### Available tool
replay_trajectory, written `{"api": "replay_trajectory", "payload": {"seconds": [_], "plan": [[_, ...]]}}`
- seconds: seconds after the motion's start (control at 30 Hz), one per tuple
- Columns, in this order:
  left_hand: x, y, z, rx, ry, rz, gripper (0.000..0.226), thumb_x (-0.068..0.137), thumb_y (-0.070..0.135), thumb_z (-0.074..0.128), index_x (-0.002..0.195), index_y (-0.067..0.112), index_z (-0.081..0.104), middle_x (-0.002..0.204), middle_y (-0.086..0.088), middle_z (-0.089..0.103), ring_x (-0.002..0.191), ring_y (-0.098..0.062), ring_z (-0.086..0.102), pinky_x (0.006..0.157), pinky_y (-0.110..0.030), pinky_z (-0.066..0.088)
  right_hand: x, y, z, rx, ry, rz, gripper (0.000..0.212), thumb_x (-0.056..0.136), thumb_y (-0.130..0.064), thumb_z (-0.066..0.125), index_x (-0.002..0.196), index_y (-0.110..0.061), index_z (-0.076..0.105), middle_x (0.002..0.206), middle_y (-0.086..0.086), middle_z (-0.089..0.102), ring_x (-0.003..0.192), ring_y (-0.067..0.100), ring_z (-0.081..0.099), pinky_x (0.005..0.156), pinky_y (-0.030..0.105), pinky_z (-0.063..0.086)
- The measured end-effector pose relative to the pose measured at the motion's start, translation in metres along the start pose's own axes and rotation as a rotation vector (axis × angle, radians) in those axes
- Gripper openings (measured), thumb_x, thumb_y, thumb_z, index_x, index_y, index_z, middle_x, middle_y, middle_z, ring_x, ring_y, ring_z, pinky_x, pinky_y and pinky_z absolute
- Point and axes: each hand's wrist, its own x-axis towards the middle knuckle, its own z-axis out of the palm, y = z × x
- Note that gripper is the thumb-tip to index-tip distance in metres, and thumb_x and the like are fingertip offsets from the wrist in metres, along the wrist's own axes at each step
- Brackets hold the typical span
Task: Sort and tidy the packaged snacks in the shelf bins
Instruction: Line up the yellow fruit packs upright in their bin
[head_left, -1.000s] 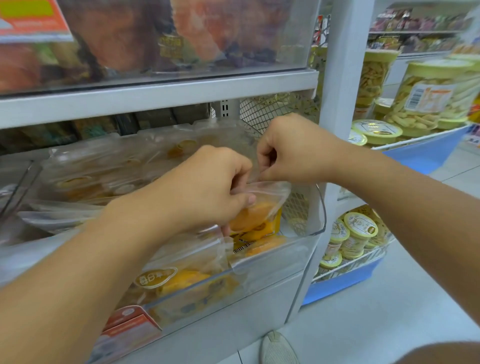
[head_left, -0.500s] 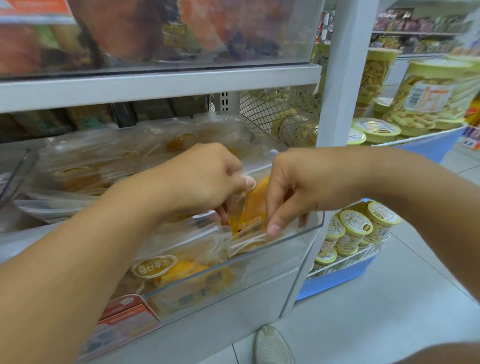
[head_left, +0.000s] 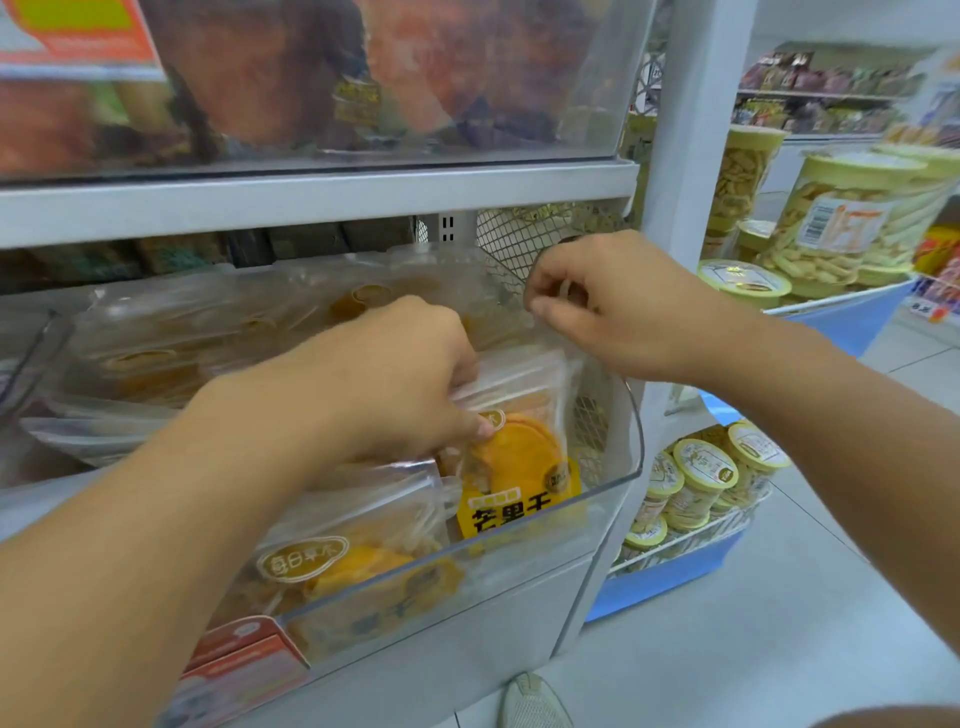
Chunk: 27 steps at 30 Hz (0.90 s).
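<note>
The left hand (head_left: 395, 384) has its fingers curled around the top of an upright mango pouch (head_left: 519, 457), and the thumb presses on the clear front of it. The right hand (head_left: 618, 306) is at 1 o'clock from the left one; its thumb and fingers pinch a thin clear plastic edge, probably the top corner of a pouch. The held pouch stands at the right end of the clear bin (head_left: 631, 447), near the curved side wall, with a narrow gap at 3 o'clock. At 7 o'clock lies another pouch (head_left: 332, 556) against the front wall. Behind, at 10 o'clock, flat pouches (head_left: 208, 332) are stacked. Above is the shelf edge (head_left: 311, 200).
</note>
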Motion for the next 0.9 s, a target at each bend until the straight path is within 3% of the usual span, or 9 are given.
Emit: {"api": "replay_trajectory", "payload": {"seconds": [0.07, 0.13, 0.2, 0.27, 0.4, 0.53, 0.63, 0.77, 0.9], "plan": [[-0.002, -0.001, -0.001, 0.085, 0.146, 0.018, 0.060, 0.063, 0.067, 0.079, 0.053, 0.016, 0.050, 0.052, 0.005, 0.050, 0.057, -0.018, 0.053, 0.049, -0.031, 0.039, 0.003, 0.003, 0.006, -0.171, -0.093, 0.024, 0.041, 0.086, -0.005, 0.057, 0.123, -0.022, 0.066, 0.109, 0.000, 0.067, 0.106, 0.022, 0.062, 0.083, 0.030, 0.048], [-0.003, -0.002, -0.002, 0.094, 0.256, 0.037, 0.055, 0.054, 0.070, 0.081, 0.067, 0.026, 0.051, 0.068, 0.010, 0.053, 0.067, -0.014, 0.053, 0.052, -0.030, 0.035, 0.006, 0.004, 0.009, -0.201, -0.171, 0.073, 0.048, 0.087, -0.010, 0.061, 0.133, -0.024, 0.060, 0.127, 0.005, 0.064, 0.118, 0.028, 0.058, 0.095, 0.039, 0.050], [-0.001, -0.005, 0.003, 0.054, 0.252, 0.081, 0.061, 0.054, 0.066, 0.083, 0.094, 0.035, 0.049, 0.094, 0.011, 0.052, 0.085, -0.015, 0.053, 0.064, -0.035, 0.045, 0.009, 0.004, 0.010, -0.158, -0.144, 0.128, 0.045, 0.084, -0.025, 0.073, 0.128, -0.022, 0.063, 0.122, 0.008, 0.066, 0.114, 0.030, 0.059, 0.092, 0.038, 0.051], [0.003, -0.009, 0.008, 0.011, 0.180, 0.131, 0.068, 0.062, 0.062, 0.082, 0.115, 0.035, 0.050, 0.112, 0.009, 0.053, 0.100, -0.017, 0.054, 0.082, -0.041, 0.051, 0.009, 0.001, 0.010, -0.132, -0.058, 0.210, 0.045, 0.078, -0.022, 0.078, 0.122, -0.019, 0.067, 0.107, 0.010, 0.070, 0.103, 0.031, 0.064, 0.080, 0.033, 0.052], [0.008, -0.013, 0.015, -0.074, 0.121, 0.196, 0.030, 0.071, 0.054, 0.077, 0.078, 0.031, 0.059, 0.108, 0.003, 0.057, 0.093, -0.021, 0.057, 0.080, -0.045, 0.052, 0.003, -0.008, 0.009, -0.269, 0.078, 0.240, 0.032, 0.077, -0.009, 0.070, 0.109, -0.011, 0.070, 0.089, 0.011, 0.068, 0.088, 0.035, 0.063, 0.074, 0.039, 0.055], [0.010, -0.012, 0.015, -0.128, 0.129, 0.149, 0.044, 0.067, 0.056, 0.074, 0.054, 0.021, 0.051, 0.106, -0.001, 0.060, 0.087, -0.027, 0.059, 0.076, -0.049, 0.052, -0.008, -0.018, -0.002, -0.347, 0.119, 0.290, 0.028, 0.084, -0.011, 0.068, 0.111, -0.013, 0.068, 0.103, 0.013, 0.066, 0.093, 0.038, 0.063, 0.072, 0.037, 0.047], [0.012, -0.011, 0.017, -0.130, 0.127, 0.106, 0.045, 0.063, 0.059, 0.070, 0.056, 0.017, 0.054, 0.106, -0.001, 0.060, 0.089, -0.029, 0.059, 0.076, -0.048, 0.053, -0.024, -0.037, -0.028, -0.343, 0.154, 0.230, 0.020, 0.083, -0.011, 0.073, 0.103, -0.014, 0.074, 0.090, 0.010, 0.070, 0.087, 0.033, 0.066, 0.081, 0.038, 0.055], [0.013, -0.012, 0.019, -0.156, 0.129, 0.083, 0.043, 0.071, 0.048, 0.080, 0.060, 0.014, 0.055, 0.105, -0.001, 0.059, 0.090, -0.030, 0.059, 0.077, -0.048, 0.053, -0.054, -0.052, -0.079, -0.095, 0.111, 0.165, 0.019, 0.083, -0.023, 0.078, 0.099, -0.034, 0.076, 0.071, -0.015, 0.069, 0.075, 0.009, 0.069, 0.088, 0.036, 0.055], [0.018, -0.014, 0.021, -0.202, 0.146, 0.001, 0.044, 0.064, 0.053, 0.077, 0.079, 0.013, 0.064, 0.092, -0.005, 0.065, 0.082, -0.031, 0.063, 0.075, -0.047, 0.057, -0.068, -0.042, -0.095, 0.313, 0.282, 0.045, 0.021, 0.087, -0.021, 0.061, 0.087, -0.039, 0.070, 0.081, -0.008, 0.069, 0.072, 0.014, 0.070, 0.062, 0.039, 0.062]]}}
